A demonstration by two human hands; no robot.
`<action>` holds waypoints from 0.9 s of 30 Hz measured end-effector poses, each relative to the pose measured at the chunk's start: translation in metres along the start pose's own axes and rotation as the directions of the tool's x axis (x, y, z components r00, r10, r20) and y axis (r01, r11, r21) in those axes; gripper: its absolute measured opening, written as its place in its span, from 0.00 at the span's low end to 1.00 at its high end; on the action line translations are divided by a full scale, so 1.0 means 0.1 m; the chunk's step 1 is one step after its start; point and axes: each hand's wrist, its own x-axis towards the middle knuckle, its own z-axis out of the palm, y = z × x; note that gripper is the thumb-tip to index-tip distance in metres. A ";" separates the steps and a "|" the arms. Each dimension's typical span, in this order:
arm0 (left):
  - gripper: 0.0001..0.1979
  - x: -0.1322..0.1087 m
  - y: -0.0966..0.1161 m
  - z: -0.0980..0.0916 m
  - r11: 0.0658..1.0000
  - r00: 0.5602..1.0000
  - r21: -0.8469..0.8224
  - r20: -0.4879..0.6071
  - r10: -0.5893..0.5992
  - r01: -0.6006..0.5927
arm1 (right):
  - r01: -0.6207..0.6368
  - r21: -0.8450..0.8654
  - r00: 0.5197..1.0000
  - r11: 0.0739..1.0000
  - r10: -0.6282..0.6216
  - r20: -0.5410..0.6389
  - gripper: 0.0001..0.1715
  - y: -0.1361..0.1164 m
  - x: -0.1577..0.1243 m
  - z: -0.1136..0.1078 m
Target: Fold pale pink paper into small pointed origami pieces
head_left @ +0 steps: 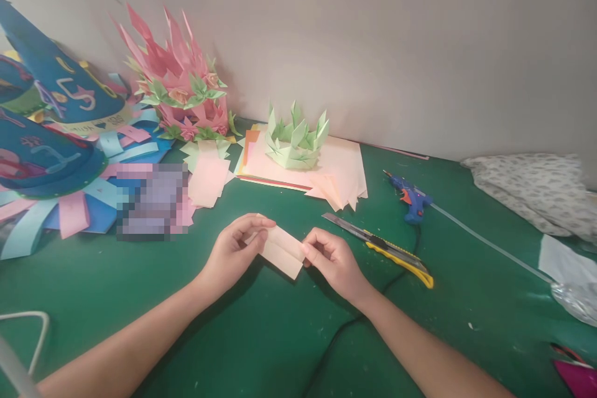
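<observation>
A yellow utility knife [380, 250] is lying near the middle of the green table [261, 336], with a blue glue gun [409, 197] just behind it. A green paper crown [296, 138] is sitting on a stack of pink sheets [336, 168] along the far edge, beside a pink paper crown [180, 84]. Blue cone hats [46, 112] are crowding the far left corner.

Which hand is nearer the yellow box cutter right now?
Right. The right hand sits just left of the box cutter, pinching the folded paper; the left hand holds the paper's far end.

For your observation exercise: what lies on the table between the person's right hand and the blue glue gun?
In the head view, a yellow utility knife lies slantwise on the green table between the right hand and the glue gun.
</observation>
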 end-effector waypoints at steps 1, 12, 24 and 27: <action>0.08 -0.01 0.00 0.01 1.000 1.000 0.013 -0.003 0.001 -0.001 | 0.006 0.001 1.000 1.000 -0.006 0.007 0.12 -0.01 0.00 0.01; 0.17 -0.15 0.04 0.19 1.000 0.998 0.012 0.056 0.011 -0.011 | 0.024 -0.241 1.000 0.970 -0.028 -0.014 0.14 -0.05 -0.02 0.10; 0.16 -0.09 0.07 0.18 0.947 0.983 -0.277 0.124 -0.133 0.163 | 0.108 -0.161 0.994 0.981 -0.110 -0.008 0.02 -0.04 -0.06 0.12; 0.12 -0.08 0.09 0.16 0.882 0.966 -0.411 0.205 -0.156 0.230 | 0.193 -0.233 0.981 0.953 -0.195 0.015 0.01 -0.03 -0.07 0.10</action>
